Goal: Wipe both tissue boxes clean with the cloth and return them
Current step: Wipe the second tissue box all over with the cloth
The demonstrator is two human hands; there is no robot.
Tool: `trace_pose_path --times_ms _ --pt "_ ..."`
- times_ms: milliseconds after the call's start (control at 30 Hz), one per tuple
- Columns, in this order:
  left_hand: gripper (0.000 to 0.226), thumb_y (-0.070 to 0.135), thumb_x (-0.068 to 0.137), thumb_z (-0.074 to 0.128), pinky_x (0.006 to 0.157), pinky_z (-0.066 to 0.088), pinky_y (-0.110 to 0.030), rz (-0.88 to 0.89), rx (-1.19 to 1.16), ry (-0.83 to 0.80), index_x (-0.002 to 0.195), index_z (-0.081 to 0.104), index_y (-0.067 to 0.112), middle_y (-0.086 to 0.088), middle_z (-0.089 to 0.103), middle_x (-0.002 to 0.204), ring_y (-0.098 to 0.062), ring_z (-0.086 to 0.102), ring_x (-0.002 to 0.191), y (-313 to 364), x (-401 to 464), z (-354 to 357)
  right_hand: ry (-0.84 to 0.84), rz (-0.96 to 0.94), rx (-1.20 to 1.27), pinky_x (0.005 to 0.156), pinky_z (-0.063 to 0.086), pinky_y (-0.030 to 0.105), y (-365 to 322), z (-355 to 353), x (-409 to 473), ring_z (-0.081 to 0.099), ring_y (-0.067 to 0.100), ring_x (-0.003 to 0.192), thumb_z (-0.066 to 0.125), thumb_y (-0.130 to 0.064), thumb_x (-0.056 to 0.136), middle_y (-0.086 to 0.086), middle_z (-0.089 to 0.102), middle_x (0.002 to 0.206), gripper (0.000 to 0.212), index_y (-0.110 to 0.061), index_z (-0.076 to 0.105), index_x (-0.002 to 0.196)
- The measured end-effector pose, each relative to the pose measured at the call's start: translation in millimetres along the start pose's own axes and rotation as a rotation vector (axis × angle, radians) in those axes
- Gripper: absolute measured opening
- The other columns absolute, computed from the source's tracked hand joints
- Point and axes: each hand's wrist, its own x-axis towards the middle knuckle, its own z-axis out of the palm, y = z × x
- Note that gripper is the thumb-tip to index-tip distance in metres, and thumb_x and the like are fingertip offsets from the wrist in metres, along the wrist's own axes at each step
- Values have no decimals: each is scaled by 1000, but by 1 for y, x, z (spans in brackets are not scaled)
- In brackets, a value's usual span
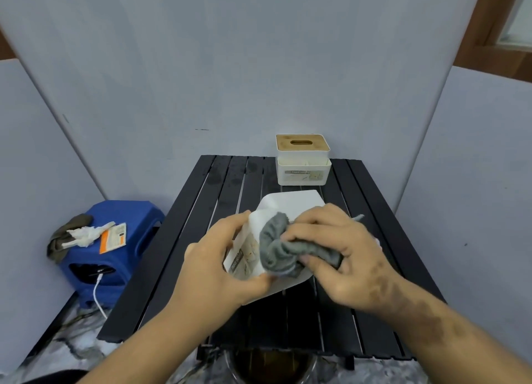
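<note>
A white tissue box is tipped on its side above the middle of the black slatted table. My left hand grips its left end, thumb over the top edge and fingers beneath. My right hand grips a bunched grey cloth and presses it against the box's near face. The second tissue box, white with a wooden slotted lid, stands upright at the table's far edge, right of centre.
A blue plastic stool stands left of the table with a dark rag, crumpled tissue and an orange-white packet on it, and a white cable below. A round metal basin sits under the table's near edge. Grey panels wall in the space.
</note>
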Motion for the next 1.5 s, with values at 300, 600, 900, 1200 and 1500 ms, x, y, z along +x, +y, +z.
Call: trace_pose_path --times_ms 300,600,900,1200,1500 --pt "78 62 57 78 94 45 -34 -18 12 4 130 50 57 30 58 124 -19 58 109 -2 0 0 70 112 -96 81 52 40 33 -19 0 61 20 96 74 -4 74 -4 65 97 32 -16 74 104" --pt "72 64 58 76 96 42 -32 0 3 1 125 50 59 30 59 121 -8 58 107 -3 2 -4 63 130 -69 82 53 47 55 -31 1 62 22 98 71 -6 76 0 66 101 30 -11 74 105" --pt "66 31 68 92 75 38 1 12 -42 -24 119 56 53 23 64 116 -6 60 98 -3 6 -7 -25 43 -30 89 47 40 29 -7 18 59 20 99 71 -9 81 -7 68 104 30 -17 74 110" --pt "66 58 58 82 70 41 0 5 -113 -9 120 57 50 27 64 117 -5 63 94 -10 14 -10 -39 105 -126 93 46 41 19 8 33 57 17 101 66 -17 85 -12 66 105 32 -26 70 115" --pt "70 59 58 79 73 42 -2 18 -136 12 123 57 45 28 63 115 -4 60 93 -10 16 -6 50 293 -234 95 44 51 37 5 35 54 18 106 63 -26 85 -20 62 109 32 -33 68 115"
